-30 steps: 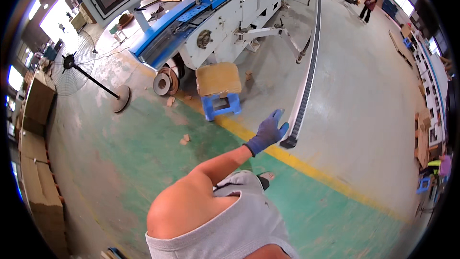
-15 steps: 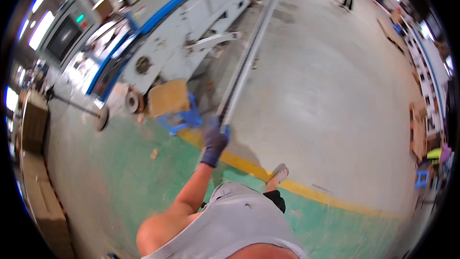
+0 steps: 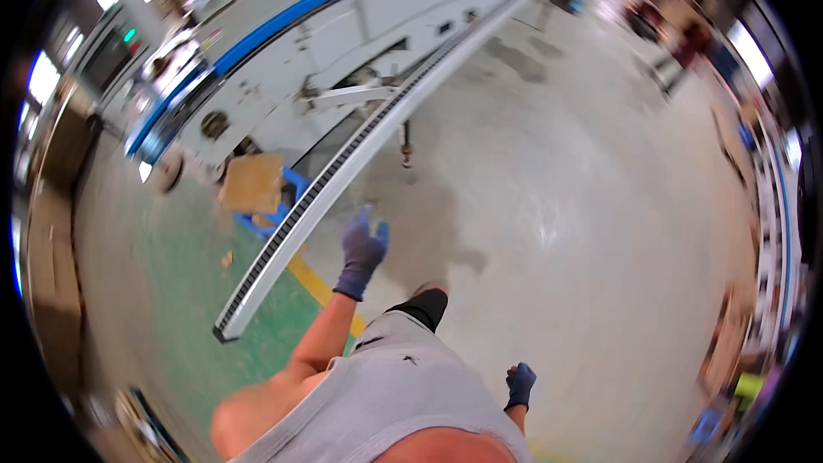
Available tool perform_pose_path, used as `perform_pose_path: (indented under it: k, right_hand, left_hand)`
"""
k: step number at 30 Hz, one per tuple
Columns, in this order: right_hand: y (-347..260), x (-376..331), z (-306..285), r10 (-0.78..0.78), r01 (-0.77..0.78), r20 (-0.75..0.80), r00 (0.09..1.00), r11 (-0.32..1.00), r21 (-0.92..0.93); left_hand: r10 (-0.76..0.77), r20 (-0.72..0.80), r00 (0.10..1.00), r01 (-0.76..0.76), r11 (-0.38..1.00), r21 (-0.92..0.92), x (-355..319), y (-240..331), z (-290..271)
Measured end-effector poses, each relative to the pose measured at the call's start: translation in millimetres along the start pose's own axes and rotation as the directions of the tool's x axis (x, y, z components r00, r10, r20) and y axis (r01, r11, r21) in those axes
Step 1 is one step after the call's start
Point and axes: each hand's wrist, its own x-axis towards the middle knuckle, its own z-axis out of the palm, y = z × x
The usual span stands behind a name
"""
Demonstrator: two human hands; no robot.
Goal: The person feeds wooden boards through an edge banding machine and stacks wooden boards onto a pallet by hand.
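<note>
My left hand [image 3: 363, 250], in a blue-purple glove, reaches forward over the floor with its fingers stretched and apart. It holds nothing. A long white rail with a black ribbed strip [image 3: 319, 197] runs diagonally to the left of that hand, its near end hanging over the green floor. A gap shows between hand and rail. My right hand [image 3: 519, 383], gloved in dark blue, is low at my right side. Its fingers are curled into a fist, with nothing seen in them.
A pale machine with a blue edge [image 3: 296, 17] stands behind the rail. A blue stool [image 3: 296, 184] with a brown board [image 3: 253, 183] on top sits beside it. Stacked cardboard [image 3: 53, 266] lines the left. At the far right a blurred person [image 3: 688, 47] stands.
My left hand has come off the rail and opened. The rail now lies farther left in view. I have stepped past the yellow line, and my right hand has come into view.
</note>
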Motion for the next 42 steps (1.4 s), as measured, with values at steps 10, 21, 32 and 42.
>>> perform_pose_path:
  k: [10,21,32,42]
  right_hand:
    - [-236,226,110,-0.070,0.252,0.337,0.939,0.808,-0.533]
    - [-433,495,95,-0.257,0.798,0.823,0.507,-0.221,-0.561]
    - [-845,630,217,-0.470,0.583,0.358,0.807,0.540,-0.607]
    - [-998,809,242,-0.218,0.216,0.060,0.974,0.816,-0.536]
  left_hand:
    - [-0.079,0.304,0.949,0.128,0.981,-0.144,147,167,253]
    - [0.122,0.372,0.920,-0.020,0.963,-0.268,377,300,440]
    - [-0.469,0.811,0.349,0.476,0.835,0.278,430,212,563]
    - [-0.170,0.882,0.440,-0.100,0.967,0.236,701,323,780]
